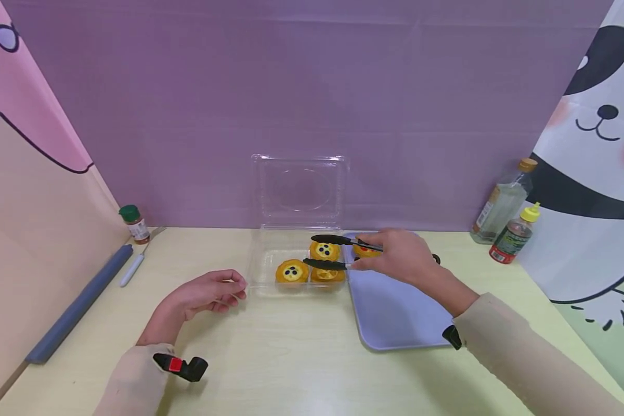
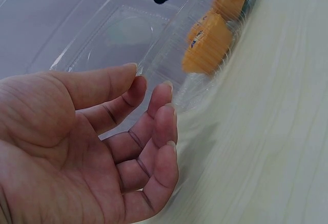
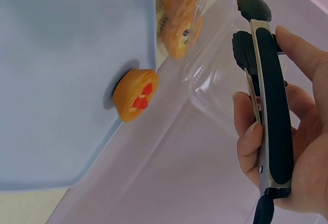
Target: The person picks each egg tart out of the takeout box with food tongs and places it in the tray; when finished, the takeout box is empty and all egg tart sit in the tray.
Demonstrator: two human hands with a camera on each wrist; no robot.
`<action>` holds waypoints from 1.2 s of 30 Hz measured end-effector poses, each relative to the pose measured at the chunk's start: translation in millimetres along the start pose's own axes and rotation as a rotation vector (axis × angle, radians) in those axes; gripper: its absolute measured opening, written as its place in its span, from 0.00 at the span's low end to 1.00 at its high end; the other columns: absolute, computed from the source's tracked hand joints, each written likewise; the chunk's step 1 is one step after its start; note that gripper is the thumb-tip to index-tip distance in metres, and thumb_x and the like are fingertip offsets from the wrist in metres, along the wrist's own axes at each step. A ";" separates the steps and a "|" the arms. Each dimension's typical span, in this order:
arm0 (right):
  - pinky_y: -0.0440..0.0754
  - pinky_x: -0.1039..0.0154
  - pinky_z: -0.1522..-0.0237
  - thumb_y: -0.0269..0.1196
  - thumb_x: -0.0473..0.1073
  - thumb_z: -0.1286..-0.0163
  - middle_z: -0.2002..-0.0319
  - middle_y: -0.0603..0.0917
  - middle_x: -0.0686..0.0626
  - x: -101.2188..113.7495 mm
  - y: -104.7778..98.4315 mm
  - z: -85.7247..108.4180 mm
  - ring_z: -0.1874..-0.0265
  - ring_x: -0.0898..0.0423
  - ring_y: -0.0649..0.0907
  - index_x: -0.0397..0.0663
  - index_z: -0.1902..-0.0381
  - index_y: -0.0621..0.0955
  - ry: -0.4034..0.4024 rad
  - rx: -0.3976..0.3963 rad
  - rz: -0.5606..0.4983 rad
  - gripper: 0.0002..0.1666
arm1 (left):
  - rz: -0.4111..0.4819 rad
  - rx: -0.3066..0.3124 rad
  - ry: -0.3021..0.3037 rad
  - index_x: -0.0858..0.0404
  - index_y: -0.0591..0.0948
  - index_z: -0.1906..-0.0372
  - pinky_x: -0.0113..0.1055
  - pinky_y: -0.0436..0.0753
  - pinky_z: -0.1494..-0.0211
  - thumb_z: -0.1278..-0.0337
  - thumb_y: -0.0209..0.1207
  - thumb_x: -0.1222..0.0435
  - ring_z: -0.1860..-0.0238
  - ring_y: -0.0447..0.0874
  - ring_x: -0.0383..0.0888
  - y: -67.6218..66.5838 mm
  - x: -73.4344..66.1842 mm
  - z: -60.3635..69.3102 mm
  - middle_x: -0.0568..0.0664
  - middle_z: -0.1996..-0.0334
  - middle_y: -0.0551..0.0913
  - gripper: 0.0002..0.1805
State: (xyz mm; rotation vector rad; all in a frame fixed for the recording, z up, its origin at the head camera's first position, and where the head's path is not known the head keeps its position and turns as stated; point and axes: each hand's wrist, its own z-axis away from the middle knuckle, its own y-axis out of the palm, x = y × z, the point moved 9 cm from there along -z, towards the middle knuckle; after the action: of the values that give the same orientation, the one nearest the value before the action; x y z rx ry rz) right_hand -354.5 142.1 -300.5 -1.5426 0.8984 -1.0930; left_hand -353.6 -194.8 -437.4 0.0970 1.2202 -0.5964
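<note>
My right hand (image 1: 403, 254) grips a pair of tongs (image 3: 274, 106) with black tips and metal arms. The tips stand apart with nothing between them, above the clear plastic container (image 1: 262, 248). Its hinged lid (image 1: 304, 190) is raised at the back. Inside sit three egg tarts; the left one (image 1: 292, 270) and the back one (image 1: 325, 250) have dark berries on top, while the tongs partly cover the front right one (image 1: 327, 276). A tart with red pieces (image 3: 136, 96) lies on the blue tray (image 1: 400, 312). Beside the container's front left corner, my left hand (image 1: 208, 294) has loosely bent fingers.
At the left stand a green-capped jar (image 1: 135, 224), a utensil with a pale handle (image 1: 132, 270) and a long blue-grey roll (image 1: 83, 303). A glass bottle (image 1: 501, 205) and a yellow-capped bottle (image 1: 515, 234) are at the back right. A purple backdrop (image 1: 301, 86) rises behind the table.
</note>
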 end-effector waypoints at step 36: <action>0.73 0.61 0.78 0.68 0.76 0.46 0.35 0.80 0.51 40.6 42.8 -37.1 0.59 0.52 0.84 0.67 0.31 0.75 0.053 0.213 0.018 0.47 | 0.006 0.010 0.014 0.67 0.74 0.50 0.36 0.80 0.57 0.27 0.56 0.57 0.61 0.79 0.44 1.3 -0.4 1.0 0.50 0.59 0.82 0.16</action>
State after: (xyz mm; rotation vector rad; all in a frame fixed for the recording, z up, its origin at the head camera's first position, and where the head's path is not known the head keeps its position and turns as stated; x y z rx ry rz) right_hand -377.9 83.7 -330.5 -1.3333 0.8025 -1.1818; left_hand -352.2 -193.9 -437.0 0.1128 1.2301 -0.5978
